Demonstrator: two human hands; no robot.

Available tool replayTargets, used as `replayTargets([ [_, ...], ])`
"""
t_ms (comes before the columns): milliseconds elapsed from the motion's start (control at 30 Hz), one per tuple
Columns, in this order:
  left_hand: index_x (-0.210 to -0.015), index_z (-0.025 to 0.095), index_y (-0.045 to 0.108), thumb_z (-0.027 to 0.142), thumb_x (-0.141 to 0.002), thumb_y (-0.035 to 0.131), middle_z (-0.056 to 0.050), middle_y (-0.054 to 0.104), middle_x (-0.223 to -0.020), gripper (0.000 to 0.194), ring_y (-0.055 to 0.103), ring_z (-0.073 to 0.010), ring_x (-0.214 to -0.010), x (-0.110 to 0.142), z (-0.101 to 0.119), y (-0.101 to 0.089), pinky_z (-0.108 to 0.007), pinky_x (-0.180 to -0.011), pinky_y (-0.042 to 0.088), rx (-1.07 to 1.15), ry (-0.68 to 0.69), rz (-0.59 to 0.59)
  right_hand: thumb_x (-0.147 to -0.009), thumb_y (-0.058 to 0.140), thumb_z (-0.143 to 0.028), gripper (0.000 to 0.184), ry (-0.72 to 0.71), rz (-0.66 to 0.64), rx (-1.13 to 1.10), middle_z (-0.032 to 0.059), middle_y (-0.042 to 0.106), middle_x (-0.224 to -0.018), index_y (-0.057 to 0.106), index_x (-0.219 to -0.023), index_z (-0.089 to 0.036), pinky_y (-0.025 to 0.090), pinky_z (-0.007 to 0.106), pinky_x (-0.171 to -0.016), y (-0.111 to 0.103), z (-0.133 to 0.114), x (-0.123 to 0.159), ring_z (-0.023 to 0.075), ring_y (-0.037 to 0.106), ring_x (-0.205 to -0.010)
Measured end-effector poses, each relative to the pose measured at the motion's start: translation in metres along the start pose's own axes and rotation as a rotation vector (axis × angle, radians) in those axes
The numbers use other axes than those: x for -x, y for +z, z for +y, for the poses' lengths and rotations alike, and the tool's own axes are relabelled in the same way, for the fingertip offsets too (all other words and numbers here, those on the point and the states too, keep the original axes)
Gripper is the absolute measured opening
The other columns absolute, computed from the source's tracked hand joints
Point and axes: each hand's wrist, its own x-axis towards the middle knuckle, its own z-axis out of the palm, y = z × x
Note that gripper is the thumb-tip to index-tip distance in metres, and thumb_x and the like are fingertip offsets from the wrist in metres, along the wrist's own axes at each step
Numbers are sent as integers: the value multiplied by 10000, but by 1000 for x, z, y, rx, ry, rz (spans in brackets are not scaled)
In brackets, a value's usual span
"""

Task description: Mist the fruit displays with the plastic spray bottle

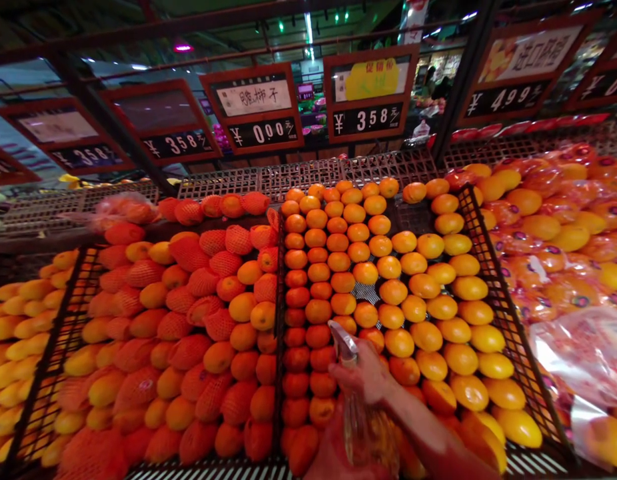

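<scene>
My right hand (369, 375) reaches in from the lower right, its fingers closed round the narrow upper part of what looks like a clear plastic bag (357, 430). The shiny top of it sticks up past the fingers, and orange shows through lower down. At the bottom edge my left hand (328, 450) is against the bag's lower left side; its fingers are blurred and mostly hidden. Both hands are over a black crate (526, 340) of oranges (427, 337) laid in rows, with smaller, redder fruit (318, 311) on its left.
To the left, another crate holds orange fruit, many in red foam nets (181, 353). Yellow-orange fruit (18, 333) lies further left. Bagged oranges (563, 220) are piled on the right. Price signs (371, 93) hang along a rail behind a lattice ledge (308, 177).
</scene>
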Motion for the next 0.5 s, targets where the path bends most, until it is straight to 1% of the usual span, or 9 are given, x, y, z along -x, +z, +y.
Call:
replayTargets([
  [33, -1622, 293, 504, 525, -597, 1108, -206, 643, -1597, 1213, 594, -537, -1523, -4, 2, 3, -768, -1290, 460, -42, 2, 1, -813, 754, -306, 189, 8, 19, -20, -77, 546, -709, 688, -974, -232, 377, 312, -641, -5, 3, 4, 140, 434, -651],
  [100, -1572, 271, 544, 542, -538, 1124, -212, 635, -1602, 1215, 578, -541, -1532, -14, 6, 12, -751, -1297, 467, -50, 19, -25, -843, 770, -355, 308, 27, 61, -50, -76, 557, -724, 720, -1117, -224, 393, 309, -639, -14, 6, 13, 145, 443, -654],
  [133, -1565, 273, 545, 522, -523, 1131, -208, 642, -1596, 1222, 589, -531, -1522, -18, 9, 17, -729, -1291, 487, -34, 22, -50, -855, 774, -378, 348, 34, 100, -57, -66, 586, -757, 728, -1163, -223, 418, 313, -656, -20, 7, 18, 150, 470, -672],
  [200, -1574, 278, 531, 413, -512, 1143, -194, 671, -1570, 1233, 636, -498, -1482, -26, 13, 28, -678, -1263, 536, -8, 19, -93, -863, 781, -425, 396, 45, 183, -61, -26, 665, -878, 747, -1201, -222, 478, 336, -727, -30, 6, 28, 170, 547, -747],
  [267, -1546, 267, 561, 312, -524, 1134, -173, 712, -1521, 1174, 689, -464, -1421, -31, 19, 39, -641, -1232, 568, -4, 0, -114, -850, 794, -462, 410, 78, 264, -78, -1, 690, -936, 761, -1180, -220, 497, 353, -752, -39, 5, 40, 188, 582, -782],
  [333, -1462, 236, 628, 299, -544, 1125, -155, 754, -1450, 1046, 732, -434, -1351, -33, 28, 47, -613, -1193, 594, 1, -23, -146, -861, 798, -473, 383, 127, 320, -101, -23, 647, -846, 756, -1154, -229, 471, 346, -697, -48, 6, 52, 183, 550, -720],
  [400, -1419, 218, 672, 311, -572, 1123, -147, 782, -1396, 964, 754, -415, -1307, -35, 38, 54, -578, -1154, 618, 4, -53, -215, -886, 797, -474, 320, 159, 404, -102, -32, 624, -794, 744, -1103, -245, 461, 348, -671, -55, 9, 65, 187, 535, -690],
  [433, -1425, 216, 683, 312, -594, 1119, -145, 791, -1380, 944, 762, -408, -1292, -35, 42, 57, -560, -1135, 628, 9, -70, -257, -892, 803, -481, 297, 167, 454, -98, -22, 643, -806, 739, -1066, -250, 478, 356, -687, -57, 11, 71, 195, 555, -705],
  [500, -1444, 218, 705, 318, -641, 1106, -146, 798, -1375, 903, 766, -408, -1283, -36, 47, 61, -542, -1112, 638, -3, -91, -327, -877, 826, -506, 307, 182, 552, -96, 19, 727, -915, 743, -1030, -254, 537, 381, -763, -62, 15, 82, 228, 642, -802],
])
